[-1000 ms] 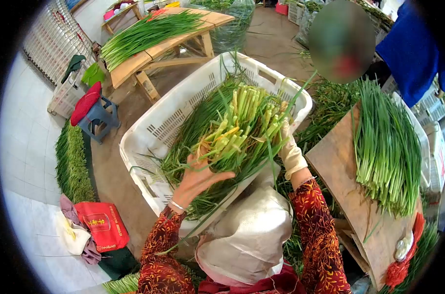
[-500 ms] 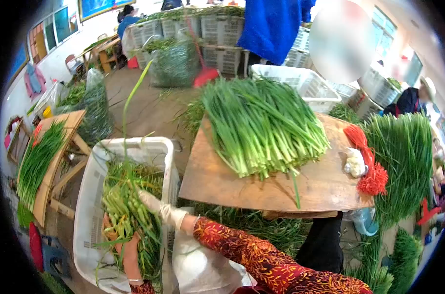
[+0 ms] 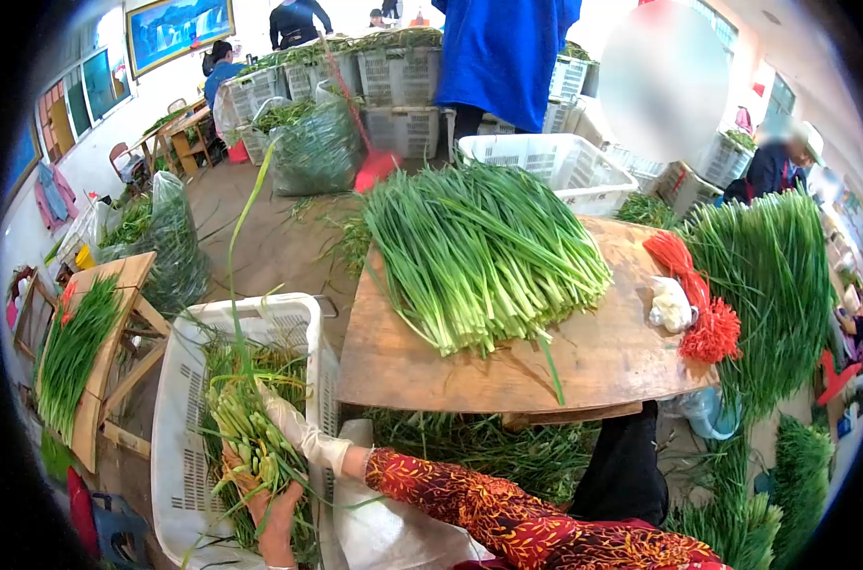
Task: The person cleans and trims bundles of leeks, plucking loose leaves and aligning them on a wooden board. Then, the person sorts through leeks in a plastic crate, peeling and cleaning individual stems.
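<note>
In the head view, a loose bunch of garlic chives (image 3: 230, 410), pale at the stalk ends, lies between my hands inside a white plastic crate (image 3: 172, 418). My bare left hand (image 3: 278, 503) curls around its near side, the thumb showing on the right. From the upper right, my right hand (image 3: 303, 432), in a pale glove, presses its closed fingers against the same bunch; its fingertips are partly hidden by stalks. One long leaf rises from the bunch above the crate's far rim. More leaves lie beneath, in the crate.
A wooden table (image 3: 431, 380) holds a large pile of garlic chives (image 3: 489, 256), red ties (image 3: 702, 309) and a white bundle (image 3: 671, 306). Upright chives (image 3: 764, 294) stand to its right. A smaller board (image 3: 87, 380) with chives is left. Other people work behind.
The view has tilted and shifted slightly. My left hand has come up around the bunch, its thumb now showing. My right hand stays on the stalks.
</note>
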Motion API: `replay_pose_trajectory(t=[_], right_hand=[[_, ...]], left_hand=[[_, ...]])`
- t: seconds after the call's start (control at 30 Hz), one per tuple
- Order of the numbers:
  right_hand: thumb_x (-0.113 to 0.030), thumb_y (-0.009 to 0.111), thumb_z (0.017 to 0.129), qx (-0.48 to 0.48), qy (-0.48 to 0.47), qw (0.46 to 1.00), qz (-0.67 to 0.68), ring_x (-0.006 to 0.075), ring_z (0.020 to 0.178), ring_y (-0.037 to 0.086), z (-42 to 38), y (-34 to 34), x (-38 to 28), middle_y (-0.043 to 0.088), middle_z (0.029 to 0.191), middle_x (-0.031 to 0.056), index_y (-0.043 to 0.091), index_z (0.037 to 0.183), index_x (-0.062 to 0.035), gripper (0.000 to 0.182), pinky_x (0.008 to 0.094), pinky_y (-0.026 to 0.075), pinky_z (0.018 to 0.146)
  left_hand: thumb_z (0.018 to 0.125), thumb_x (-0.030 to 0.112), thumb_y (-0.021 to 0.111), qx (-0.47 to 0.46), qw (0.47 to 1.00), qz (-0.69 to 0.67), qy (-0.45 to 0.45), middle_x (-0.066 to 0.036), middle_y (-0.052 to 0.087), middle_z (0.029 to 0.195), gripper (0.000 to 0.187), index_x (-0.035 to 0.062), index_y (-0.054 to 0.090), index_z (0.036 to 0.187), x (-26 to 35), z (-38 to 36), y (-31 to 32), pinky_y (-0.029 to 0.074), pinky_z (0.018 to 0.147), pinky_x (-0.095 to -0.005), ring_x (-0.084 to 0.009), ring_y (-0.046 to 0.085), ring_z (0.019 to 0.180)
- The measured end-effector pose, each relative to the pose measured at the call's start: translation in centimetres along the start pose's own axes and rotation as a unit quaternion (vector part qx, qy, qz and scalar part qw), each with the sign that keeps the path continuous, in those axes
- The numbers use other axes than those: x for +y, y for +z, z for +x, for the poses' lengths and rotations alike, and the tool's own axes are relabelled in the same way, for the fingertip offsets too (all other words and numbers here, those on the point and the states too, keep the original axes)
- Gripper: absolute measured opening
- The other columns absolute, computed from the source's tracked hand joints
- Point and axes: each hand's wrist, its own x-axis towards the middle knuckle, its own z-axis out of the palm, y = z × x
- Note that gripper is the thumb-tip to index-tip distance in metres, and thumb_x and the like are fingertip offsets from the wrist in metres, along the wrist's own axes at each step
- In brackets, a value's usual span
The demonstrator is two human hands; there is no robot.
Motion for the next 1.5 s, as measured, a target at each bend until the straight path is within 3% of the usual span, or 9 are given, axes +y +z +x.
replay_pose_trajectory(t=[0.3, 0.37, 0.63, 0.7, 0.83, 1.07, 1.2, 1.33, 1.5], right_hand=[[-0.042, 0.032, 0.094, 0.054, -0.076, 0.994, -0.061, 0.0130, 0.107, 0.042, -0.7, 0.6, -1.3, 0.047, 0.120, 0.0041, 0.040, 0.127, 0.0012, 0.055, 0.0246, 0.029, 0.096], [-0.044, 0.032, 0.093, -0.004, 0.007, 1.000, -0.009, 0.0133, 0.112, 0.038, -1.1, 0.5, -2.4, 0.044, 0.124, 0.0045, 0.038, 0.128, 0.0010, 0.057, 0.0242, 0.026, 0.098], [-0.038, 0.031, 0.094, -0.034, 0.095, 0.991, -0.084, 0.0154, 0.127, 0.027, -4.4, 1.8, -7.4, 0.030, 0.139, 0.0070, 0.028, 0.134, -0.0007, 0.055, 0.0249, 0.017, 0.105], [-0.045, 0.034, 0.092, -0.016, 0.058, 0.997, -0.051, 0.0161, 0.124, 0.032, -3.6, 1.6, -4.9, 0.034, 0.135, 0.0083, 0.031, 0.133, -0.0020, 0.059, 0.0262, 0.024, 0.102], [-0.053, 0.033, 0.089, -0.026, 0.157, 0.987, -0.030, 0.0192, 0.130, 0.022, -5.8, 2.7, -8.1, 0.023, 0.142, 0.0082, 0.021, 0.137, -0.0050, 0.069, 0.0313, 0.021, 0.105], [-0.050, 0.036, 0.090, -0.031, 0.030, 0.998, -0.045, 0.0184, 0.110, 0.045, -3.0, 3.0, -7.4, 0.047, 0.123, 0.0091, 0.040, 0.127, -0.0038, 0.059, 0.0296, 0.034, 0.095], [-0.049, 0.036, 0.090, -0.010, 0.017, 0.999, -0.032, 0.0184, 0.110, 0.044, -1.3, 3.2, -9.0, 0.048, 0.120, 0.0072, 0.043, 0.124, -0.0051, 0.056, 0.0324, 0.032, 0.096], [-0.043, 0.044, 0.089, -0.052, -0.165, 0.985, 0.002, 0.0171, 0.103, 0.049, 1.2, 6.1, -12.3, 0.052, 0.116, 0.0049, 0.045, 0.121, -0.0065, 0.048, 0.0309, 0.038, 0.088], [-0.050, 0.041, 0.087, -0.136, -0.145, 0.978, 0.055, 0.0182, 0.100, 0.051, 1.0, 7.4, -19.8, 0.052, 0.115, 0.0043, 0.045, 0.121, -0.0082, 0.054, 0.0316, 0.042, 0.086]], left_hand=[[0.060, 0.020, 0.075, -0.076, 0.984, -0.124, -0.106, -0.017, 0.043, 0.124, 0.086, 0.0007, 0.030, 0.130, -0.5, -0.2, -0.5, 0.025, 0.100, -0.0392, -0.0279, 0.038, 0.116], [0.059, 0.020, 0.075, -0.103, 0.980, -0.122, -0.118, -0.017, 0.041, 0.125, 0.089, 0.0008, 0.028, 0.131, 0.0, -0.8, -1.0, 0.024, 0.100, -0.0393, -0.0288, 0.037, 0.117], [0.054, 0.019, 0.077, 0.138, 0.988, 0.051, 0.050, -0.019, 0.033, 0.131, 0.100, 0.0011, 0.021, 0.135, 1.1, -0.5, 1.4, 0.020, 0.103, -0.0396, -0.0324, 0.030, 0.122], [0.049, 0.016, 0.079, 0.096, 0.992, -0.018, 0.076, -0.021, 0.025, 0.135, 0.111, 0.0002, 0.013, 0.137, -1.7, 1.3, 1.6, 0.016, 0.105, -0.0389, -0.0361, 0.022, 0.126], [0.053, 0.022, 0.082, 0.115, 0.990, 0.039, 0.071, -0.018, 0.043, 0.119, 0.088, -0.0028, 0.036, 0.123, 0.0, 2.7, 0.1, 0.033, 0.097, -0.0380, -0.0315, 0.042, 0.111], [0.061, 0.044, 0.073, 0.077, 0.968, 0.078, 0.224, -0.020, 0.036, 0.128, 0.082, 0.0021, 0.040, 0.125, -1.2, 5.6, -2.3, 0.023, 0.103, -0.0385, -0.0374, 0.028, 0.121], [0.065, 0.048, 0.069, -0.065, 0.983, -0.092, 0.146, -0.016, 0.037, 0.132, 0.074, 0.0063, 0.046, 0.122, 2.2, 7.4, -4.7, 0.019, 0.105, -0.0385, -0.0316, 0.028, 0.124], [0.063, 0.050, 0.070, 0.013, 0.967, 0.067, 0.244, -0.012, 0.046, 0.124, 0.072, 0.0053, 0.051, 0.116, 5.1, 10.6, -8.9, 0.027, 0.101, -0.0356, -0.0266, 0.041, 0.115], [0.063, 0.054, 0.068, 0.030, 0.924, -0.037, 0.380, -0.013, 0.047, 0.122, 0.078, 0.0056, 0.047, 0.121, 11.0, 11.2, -10.9, 0.026, 0.101, -0.0388, -0.0300, 0.040, 0.117]])
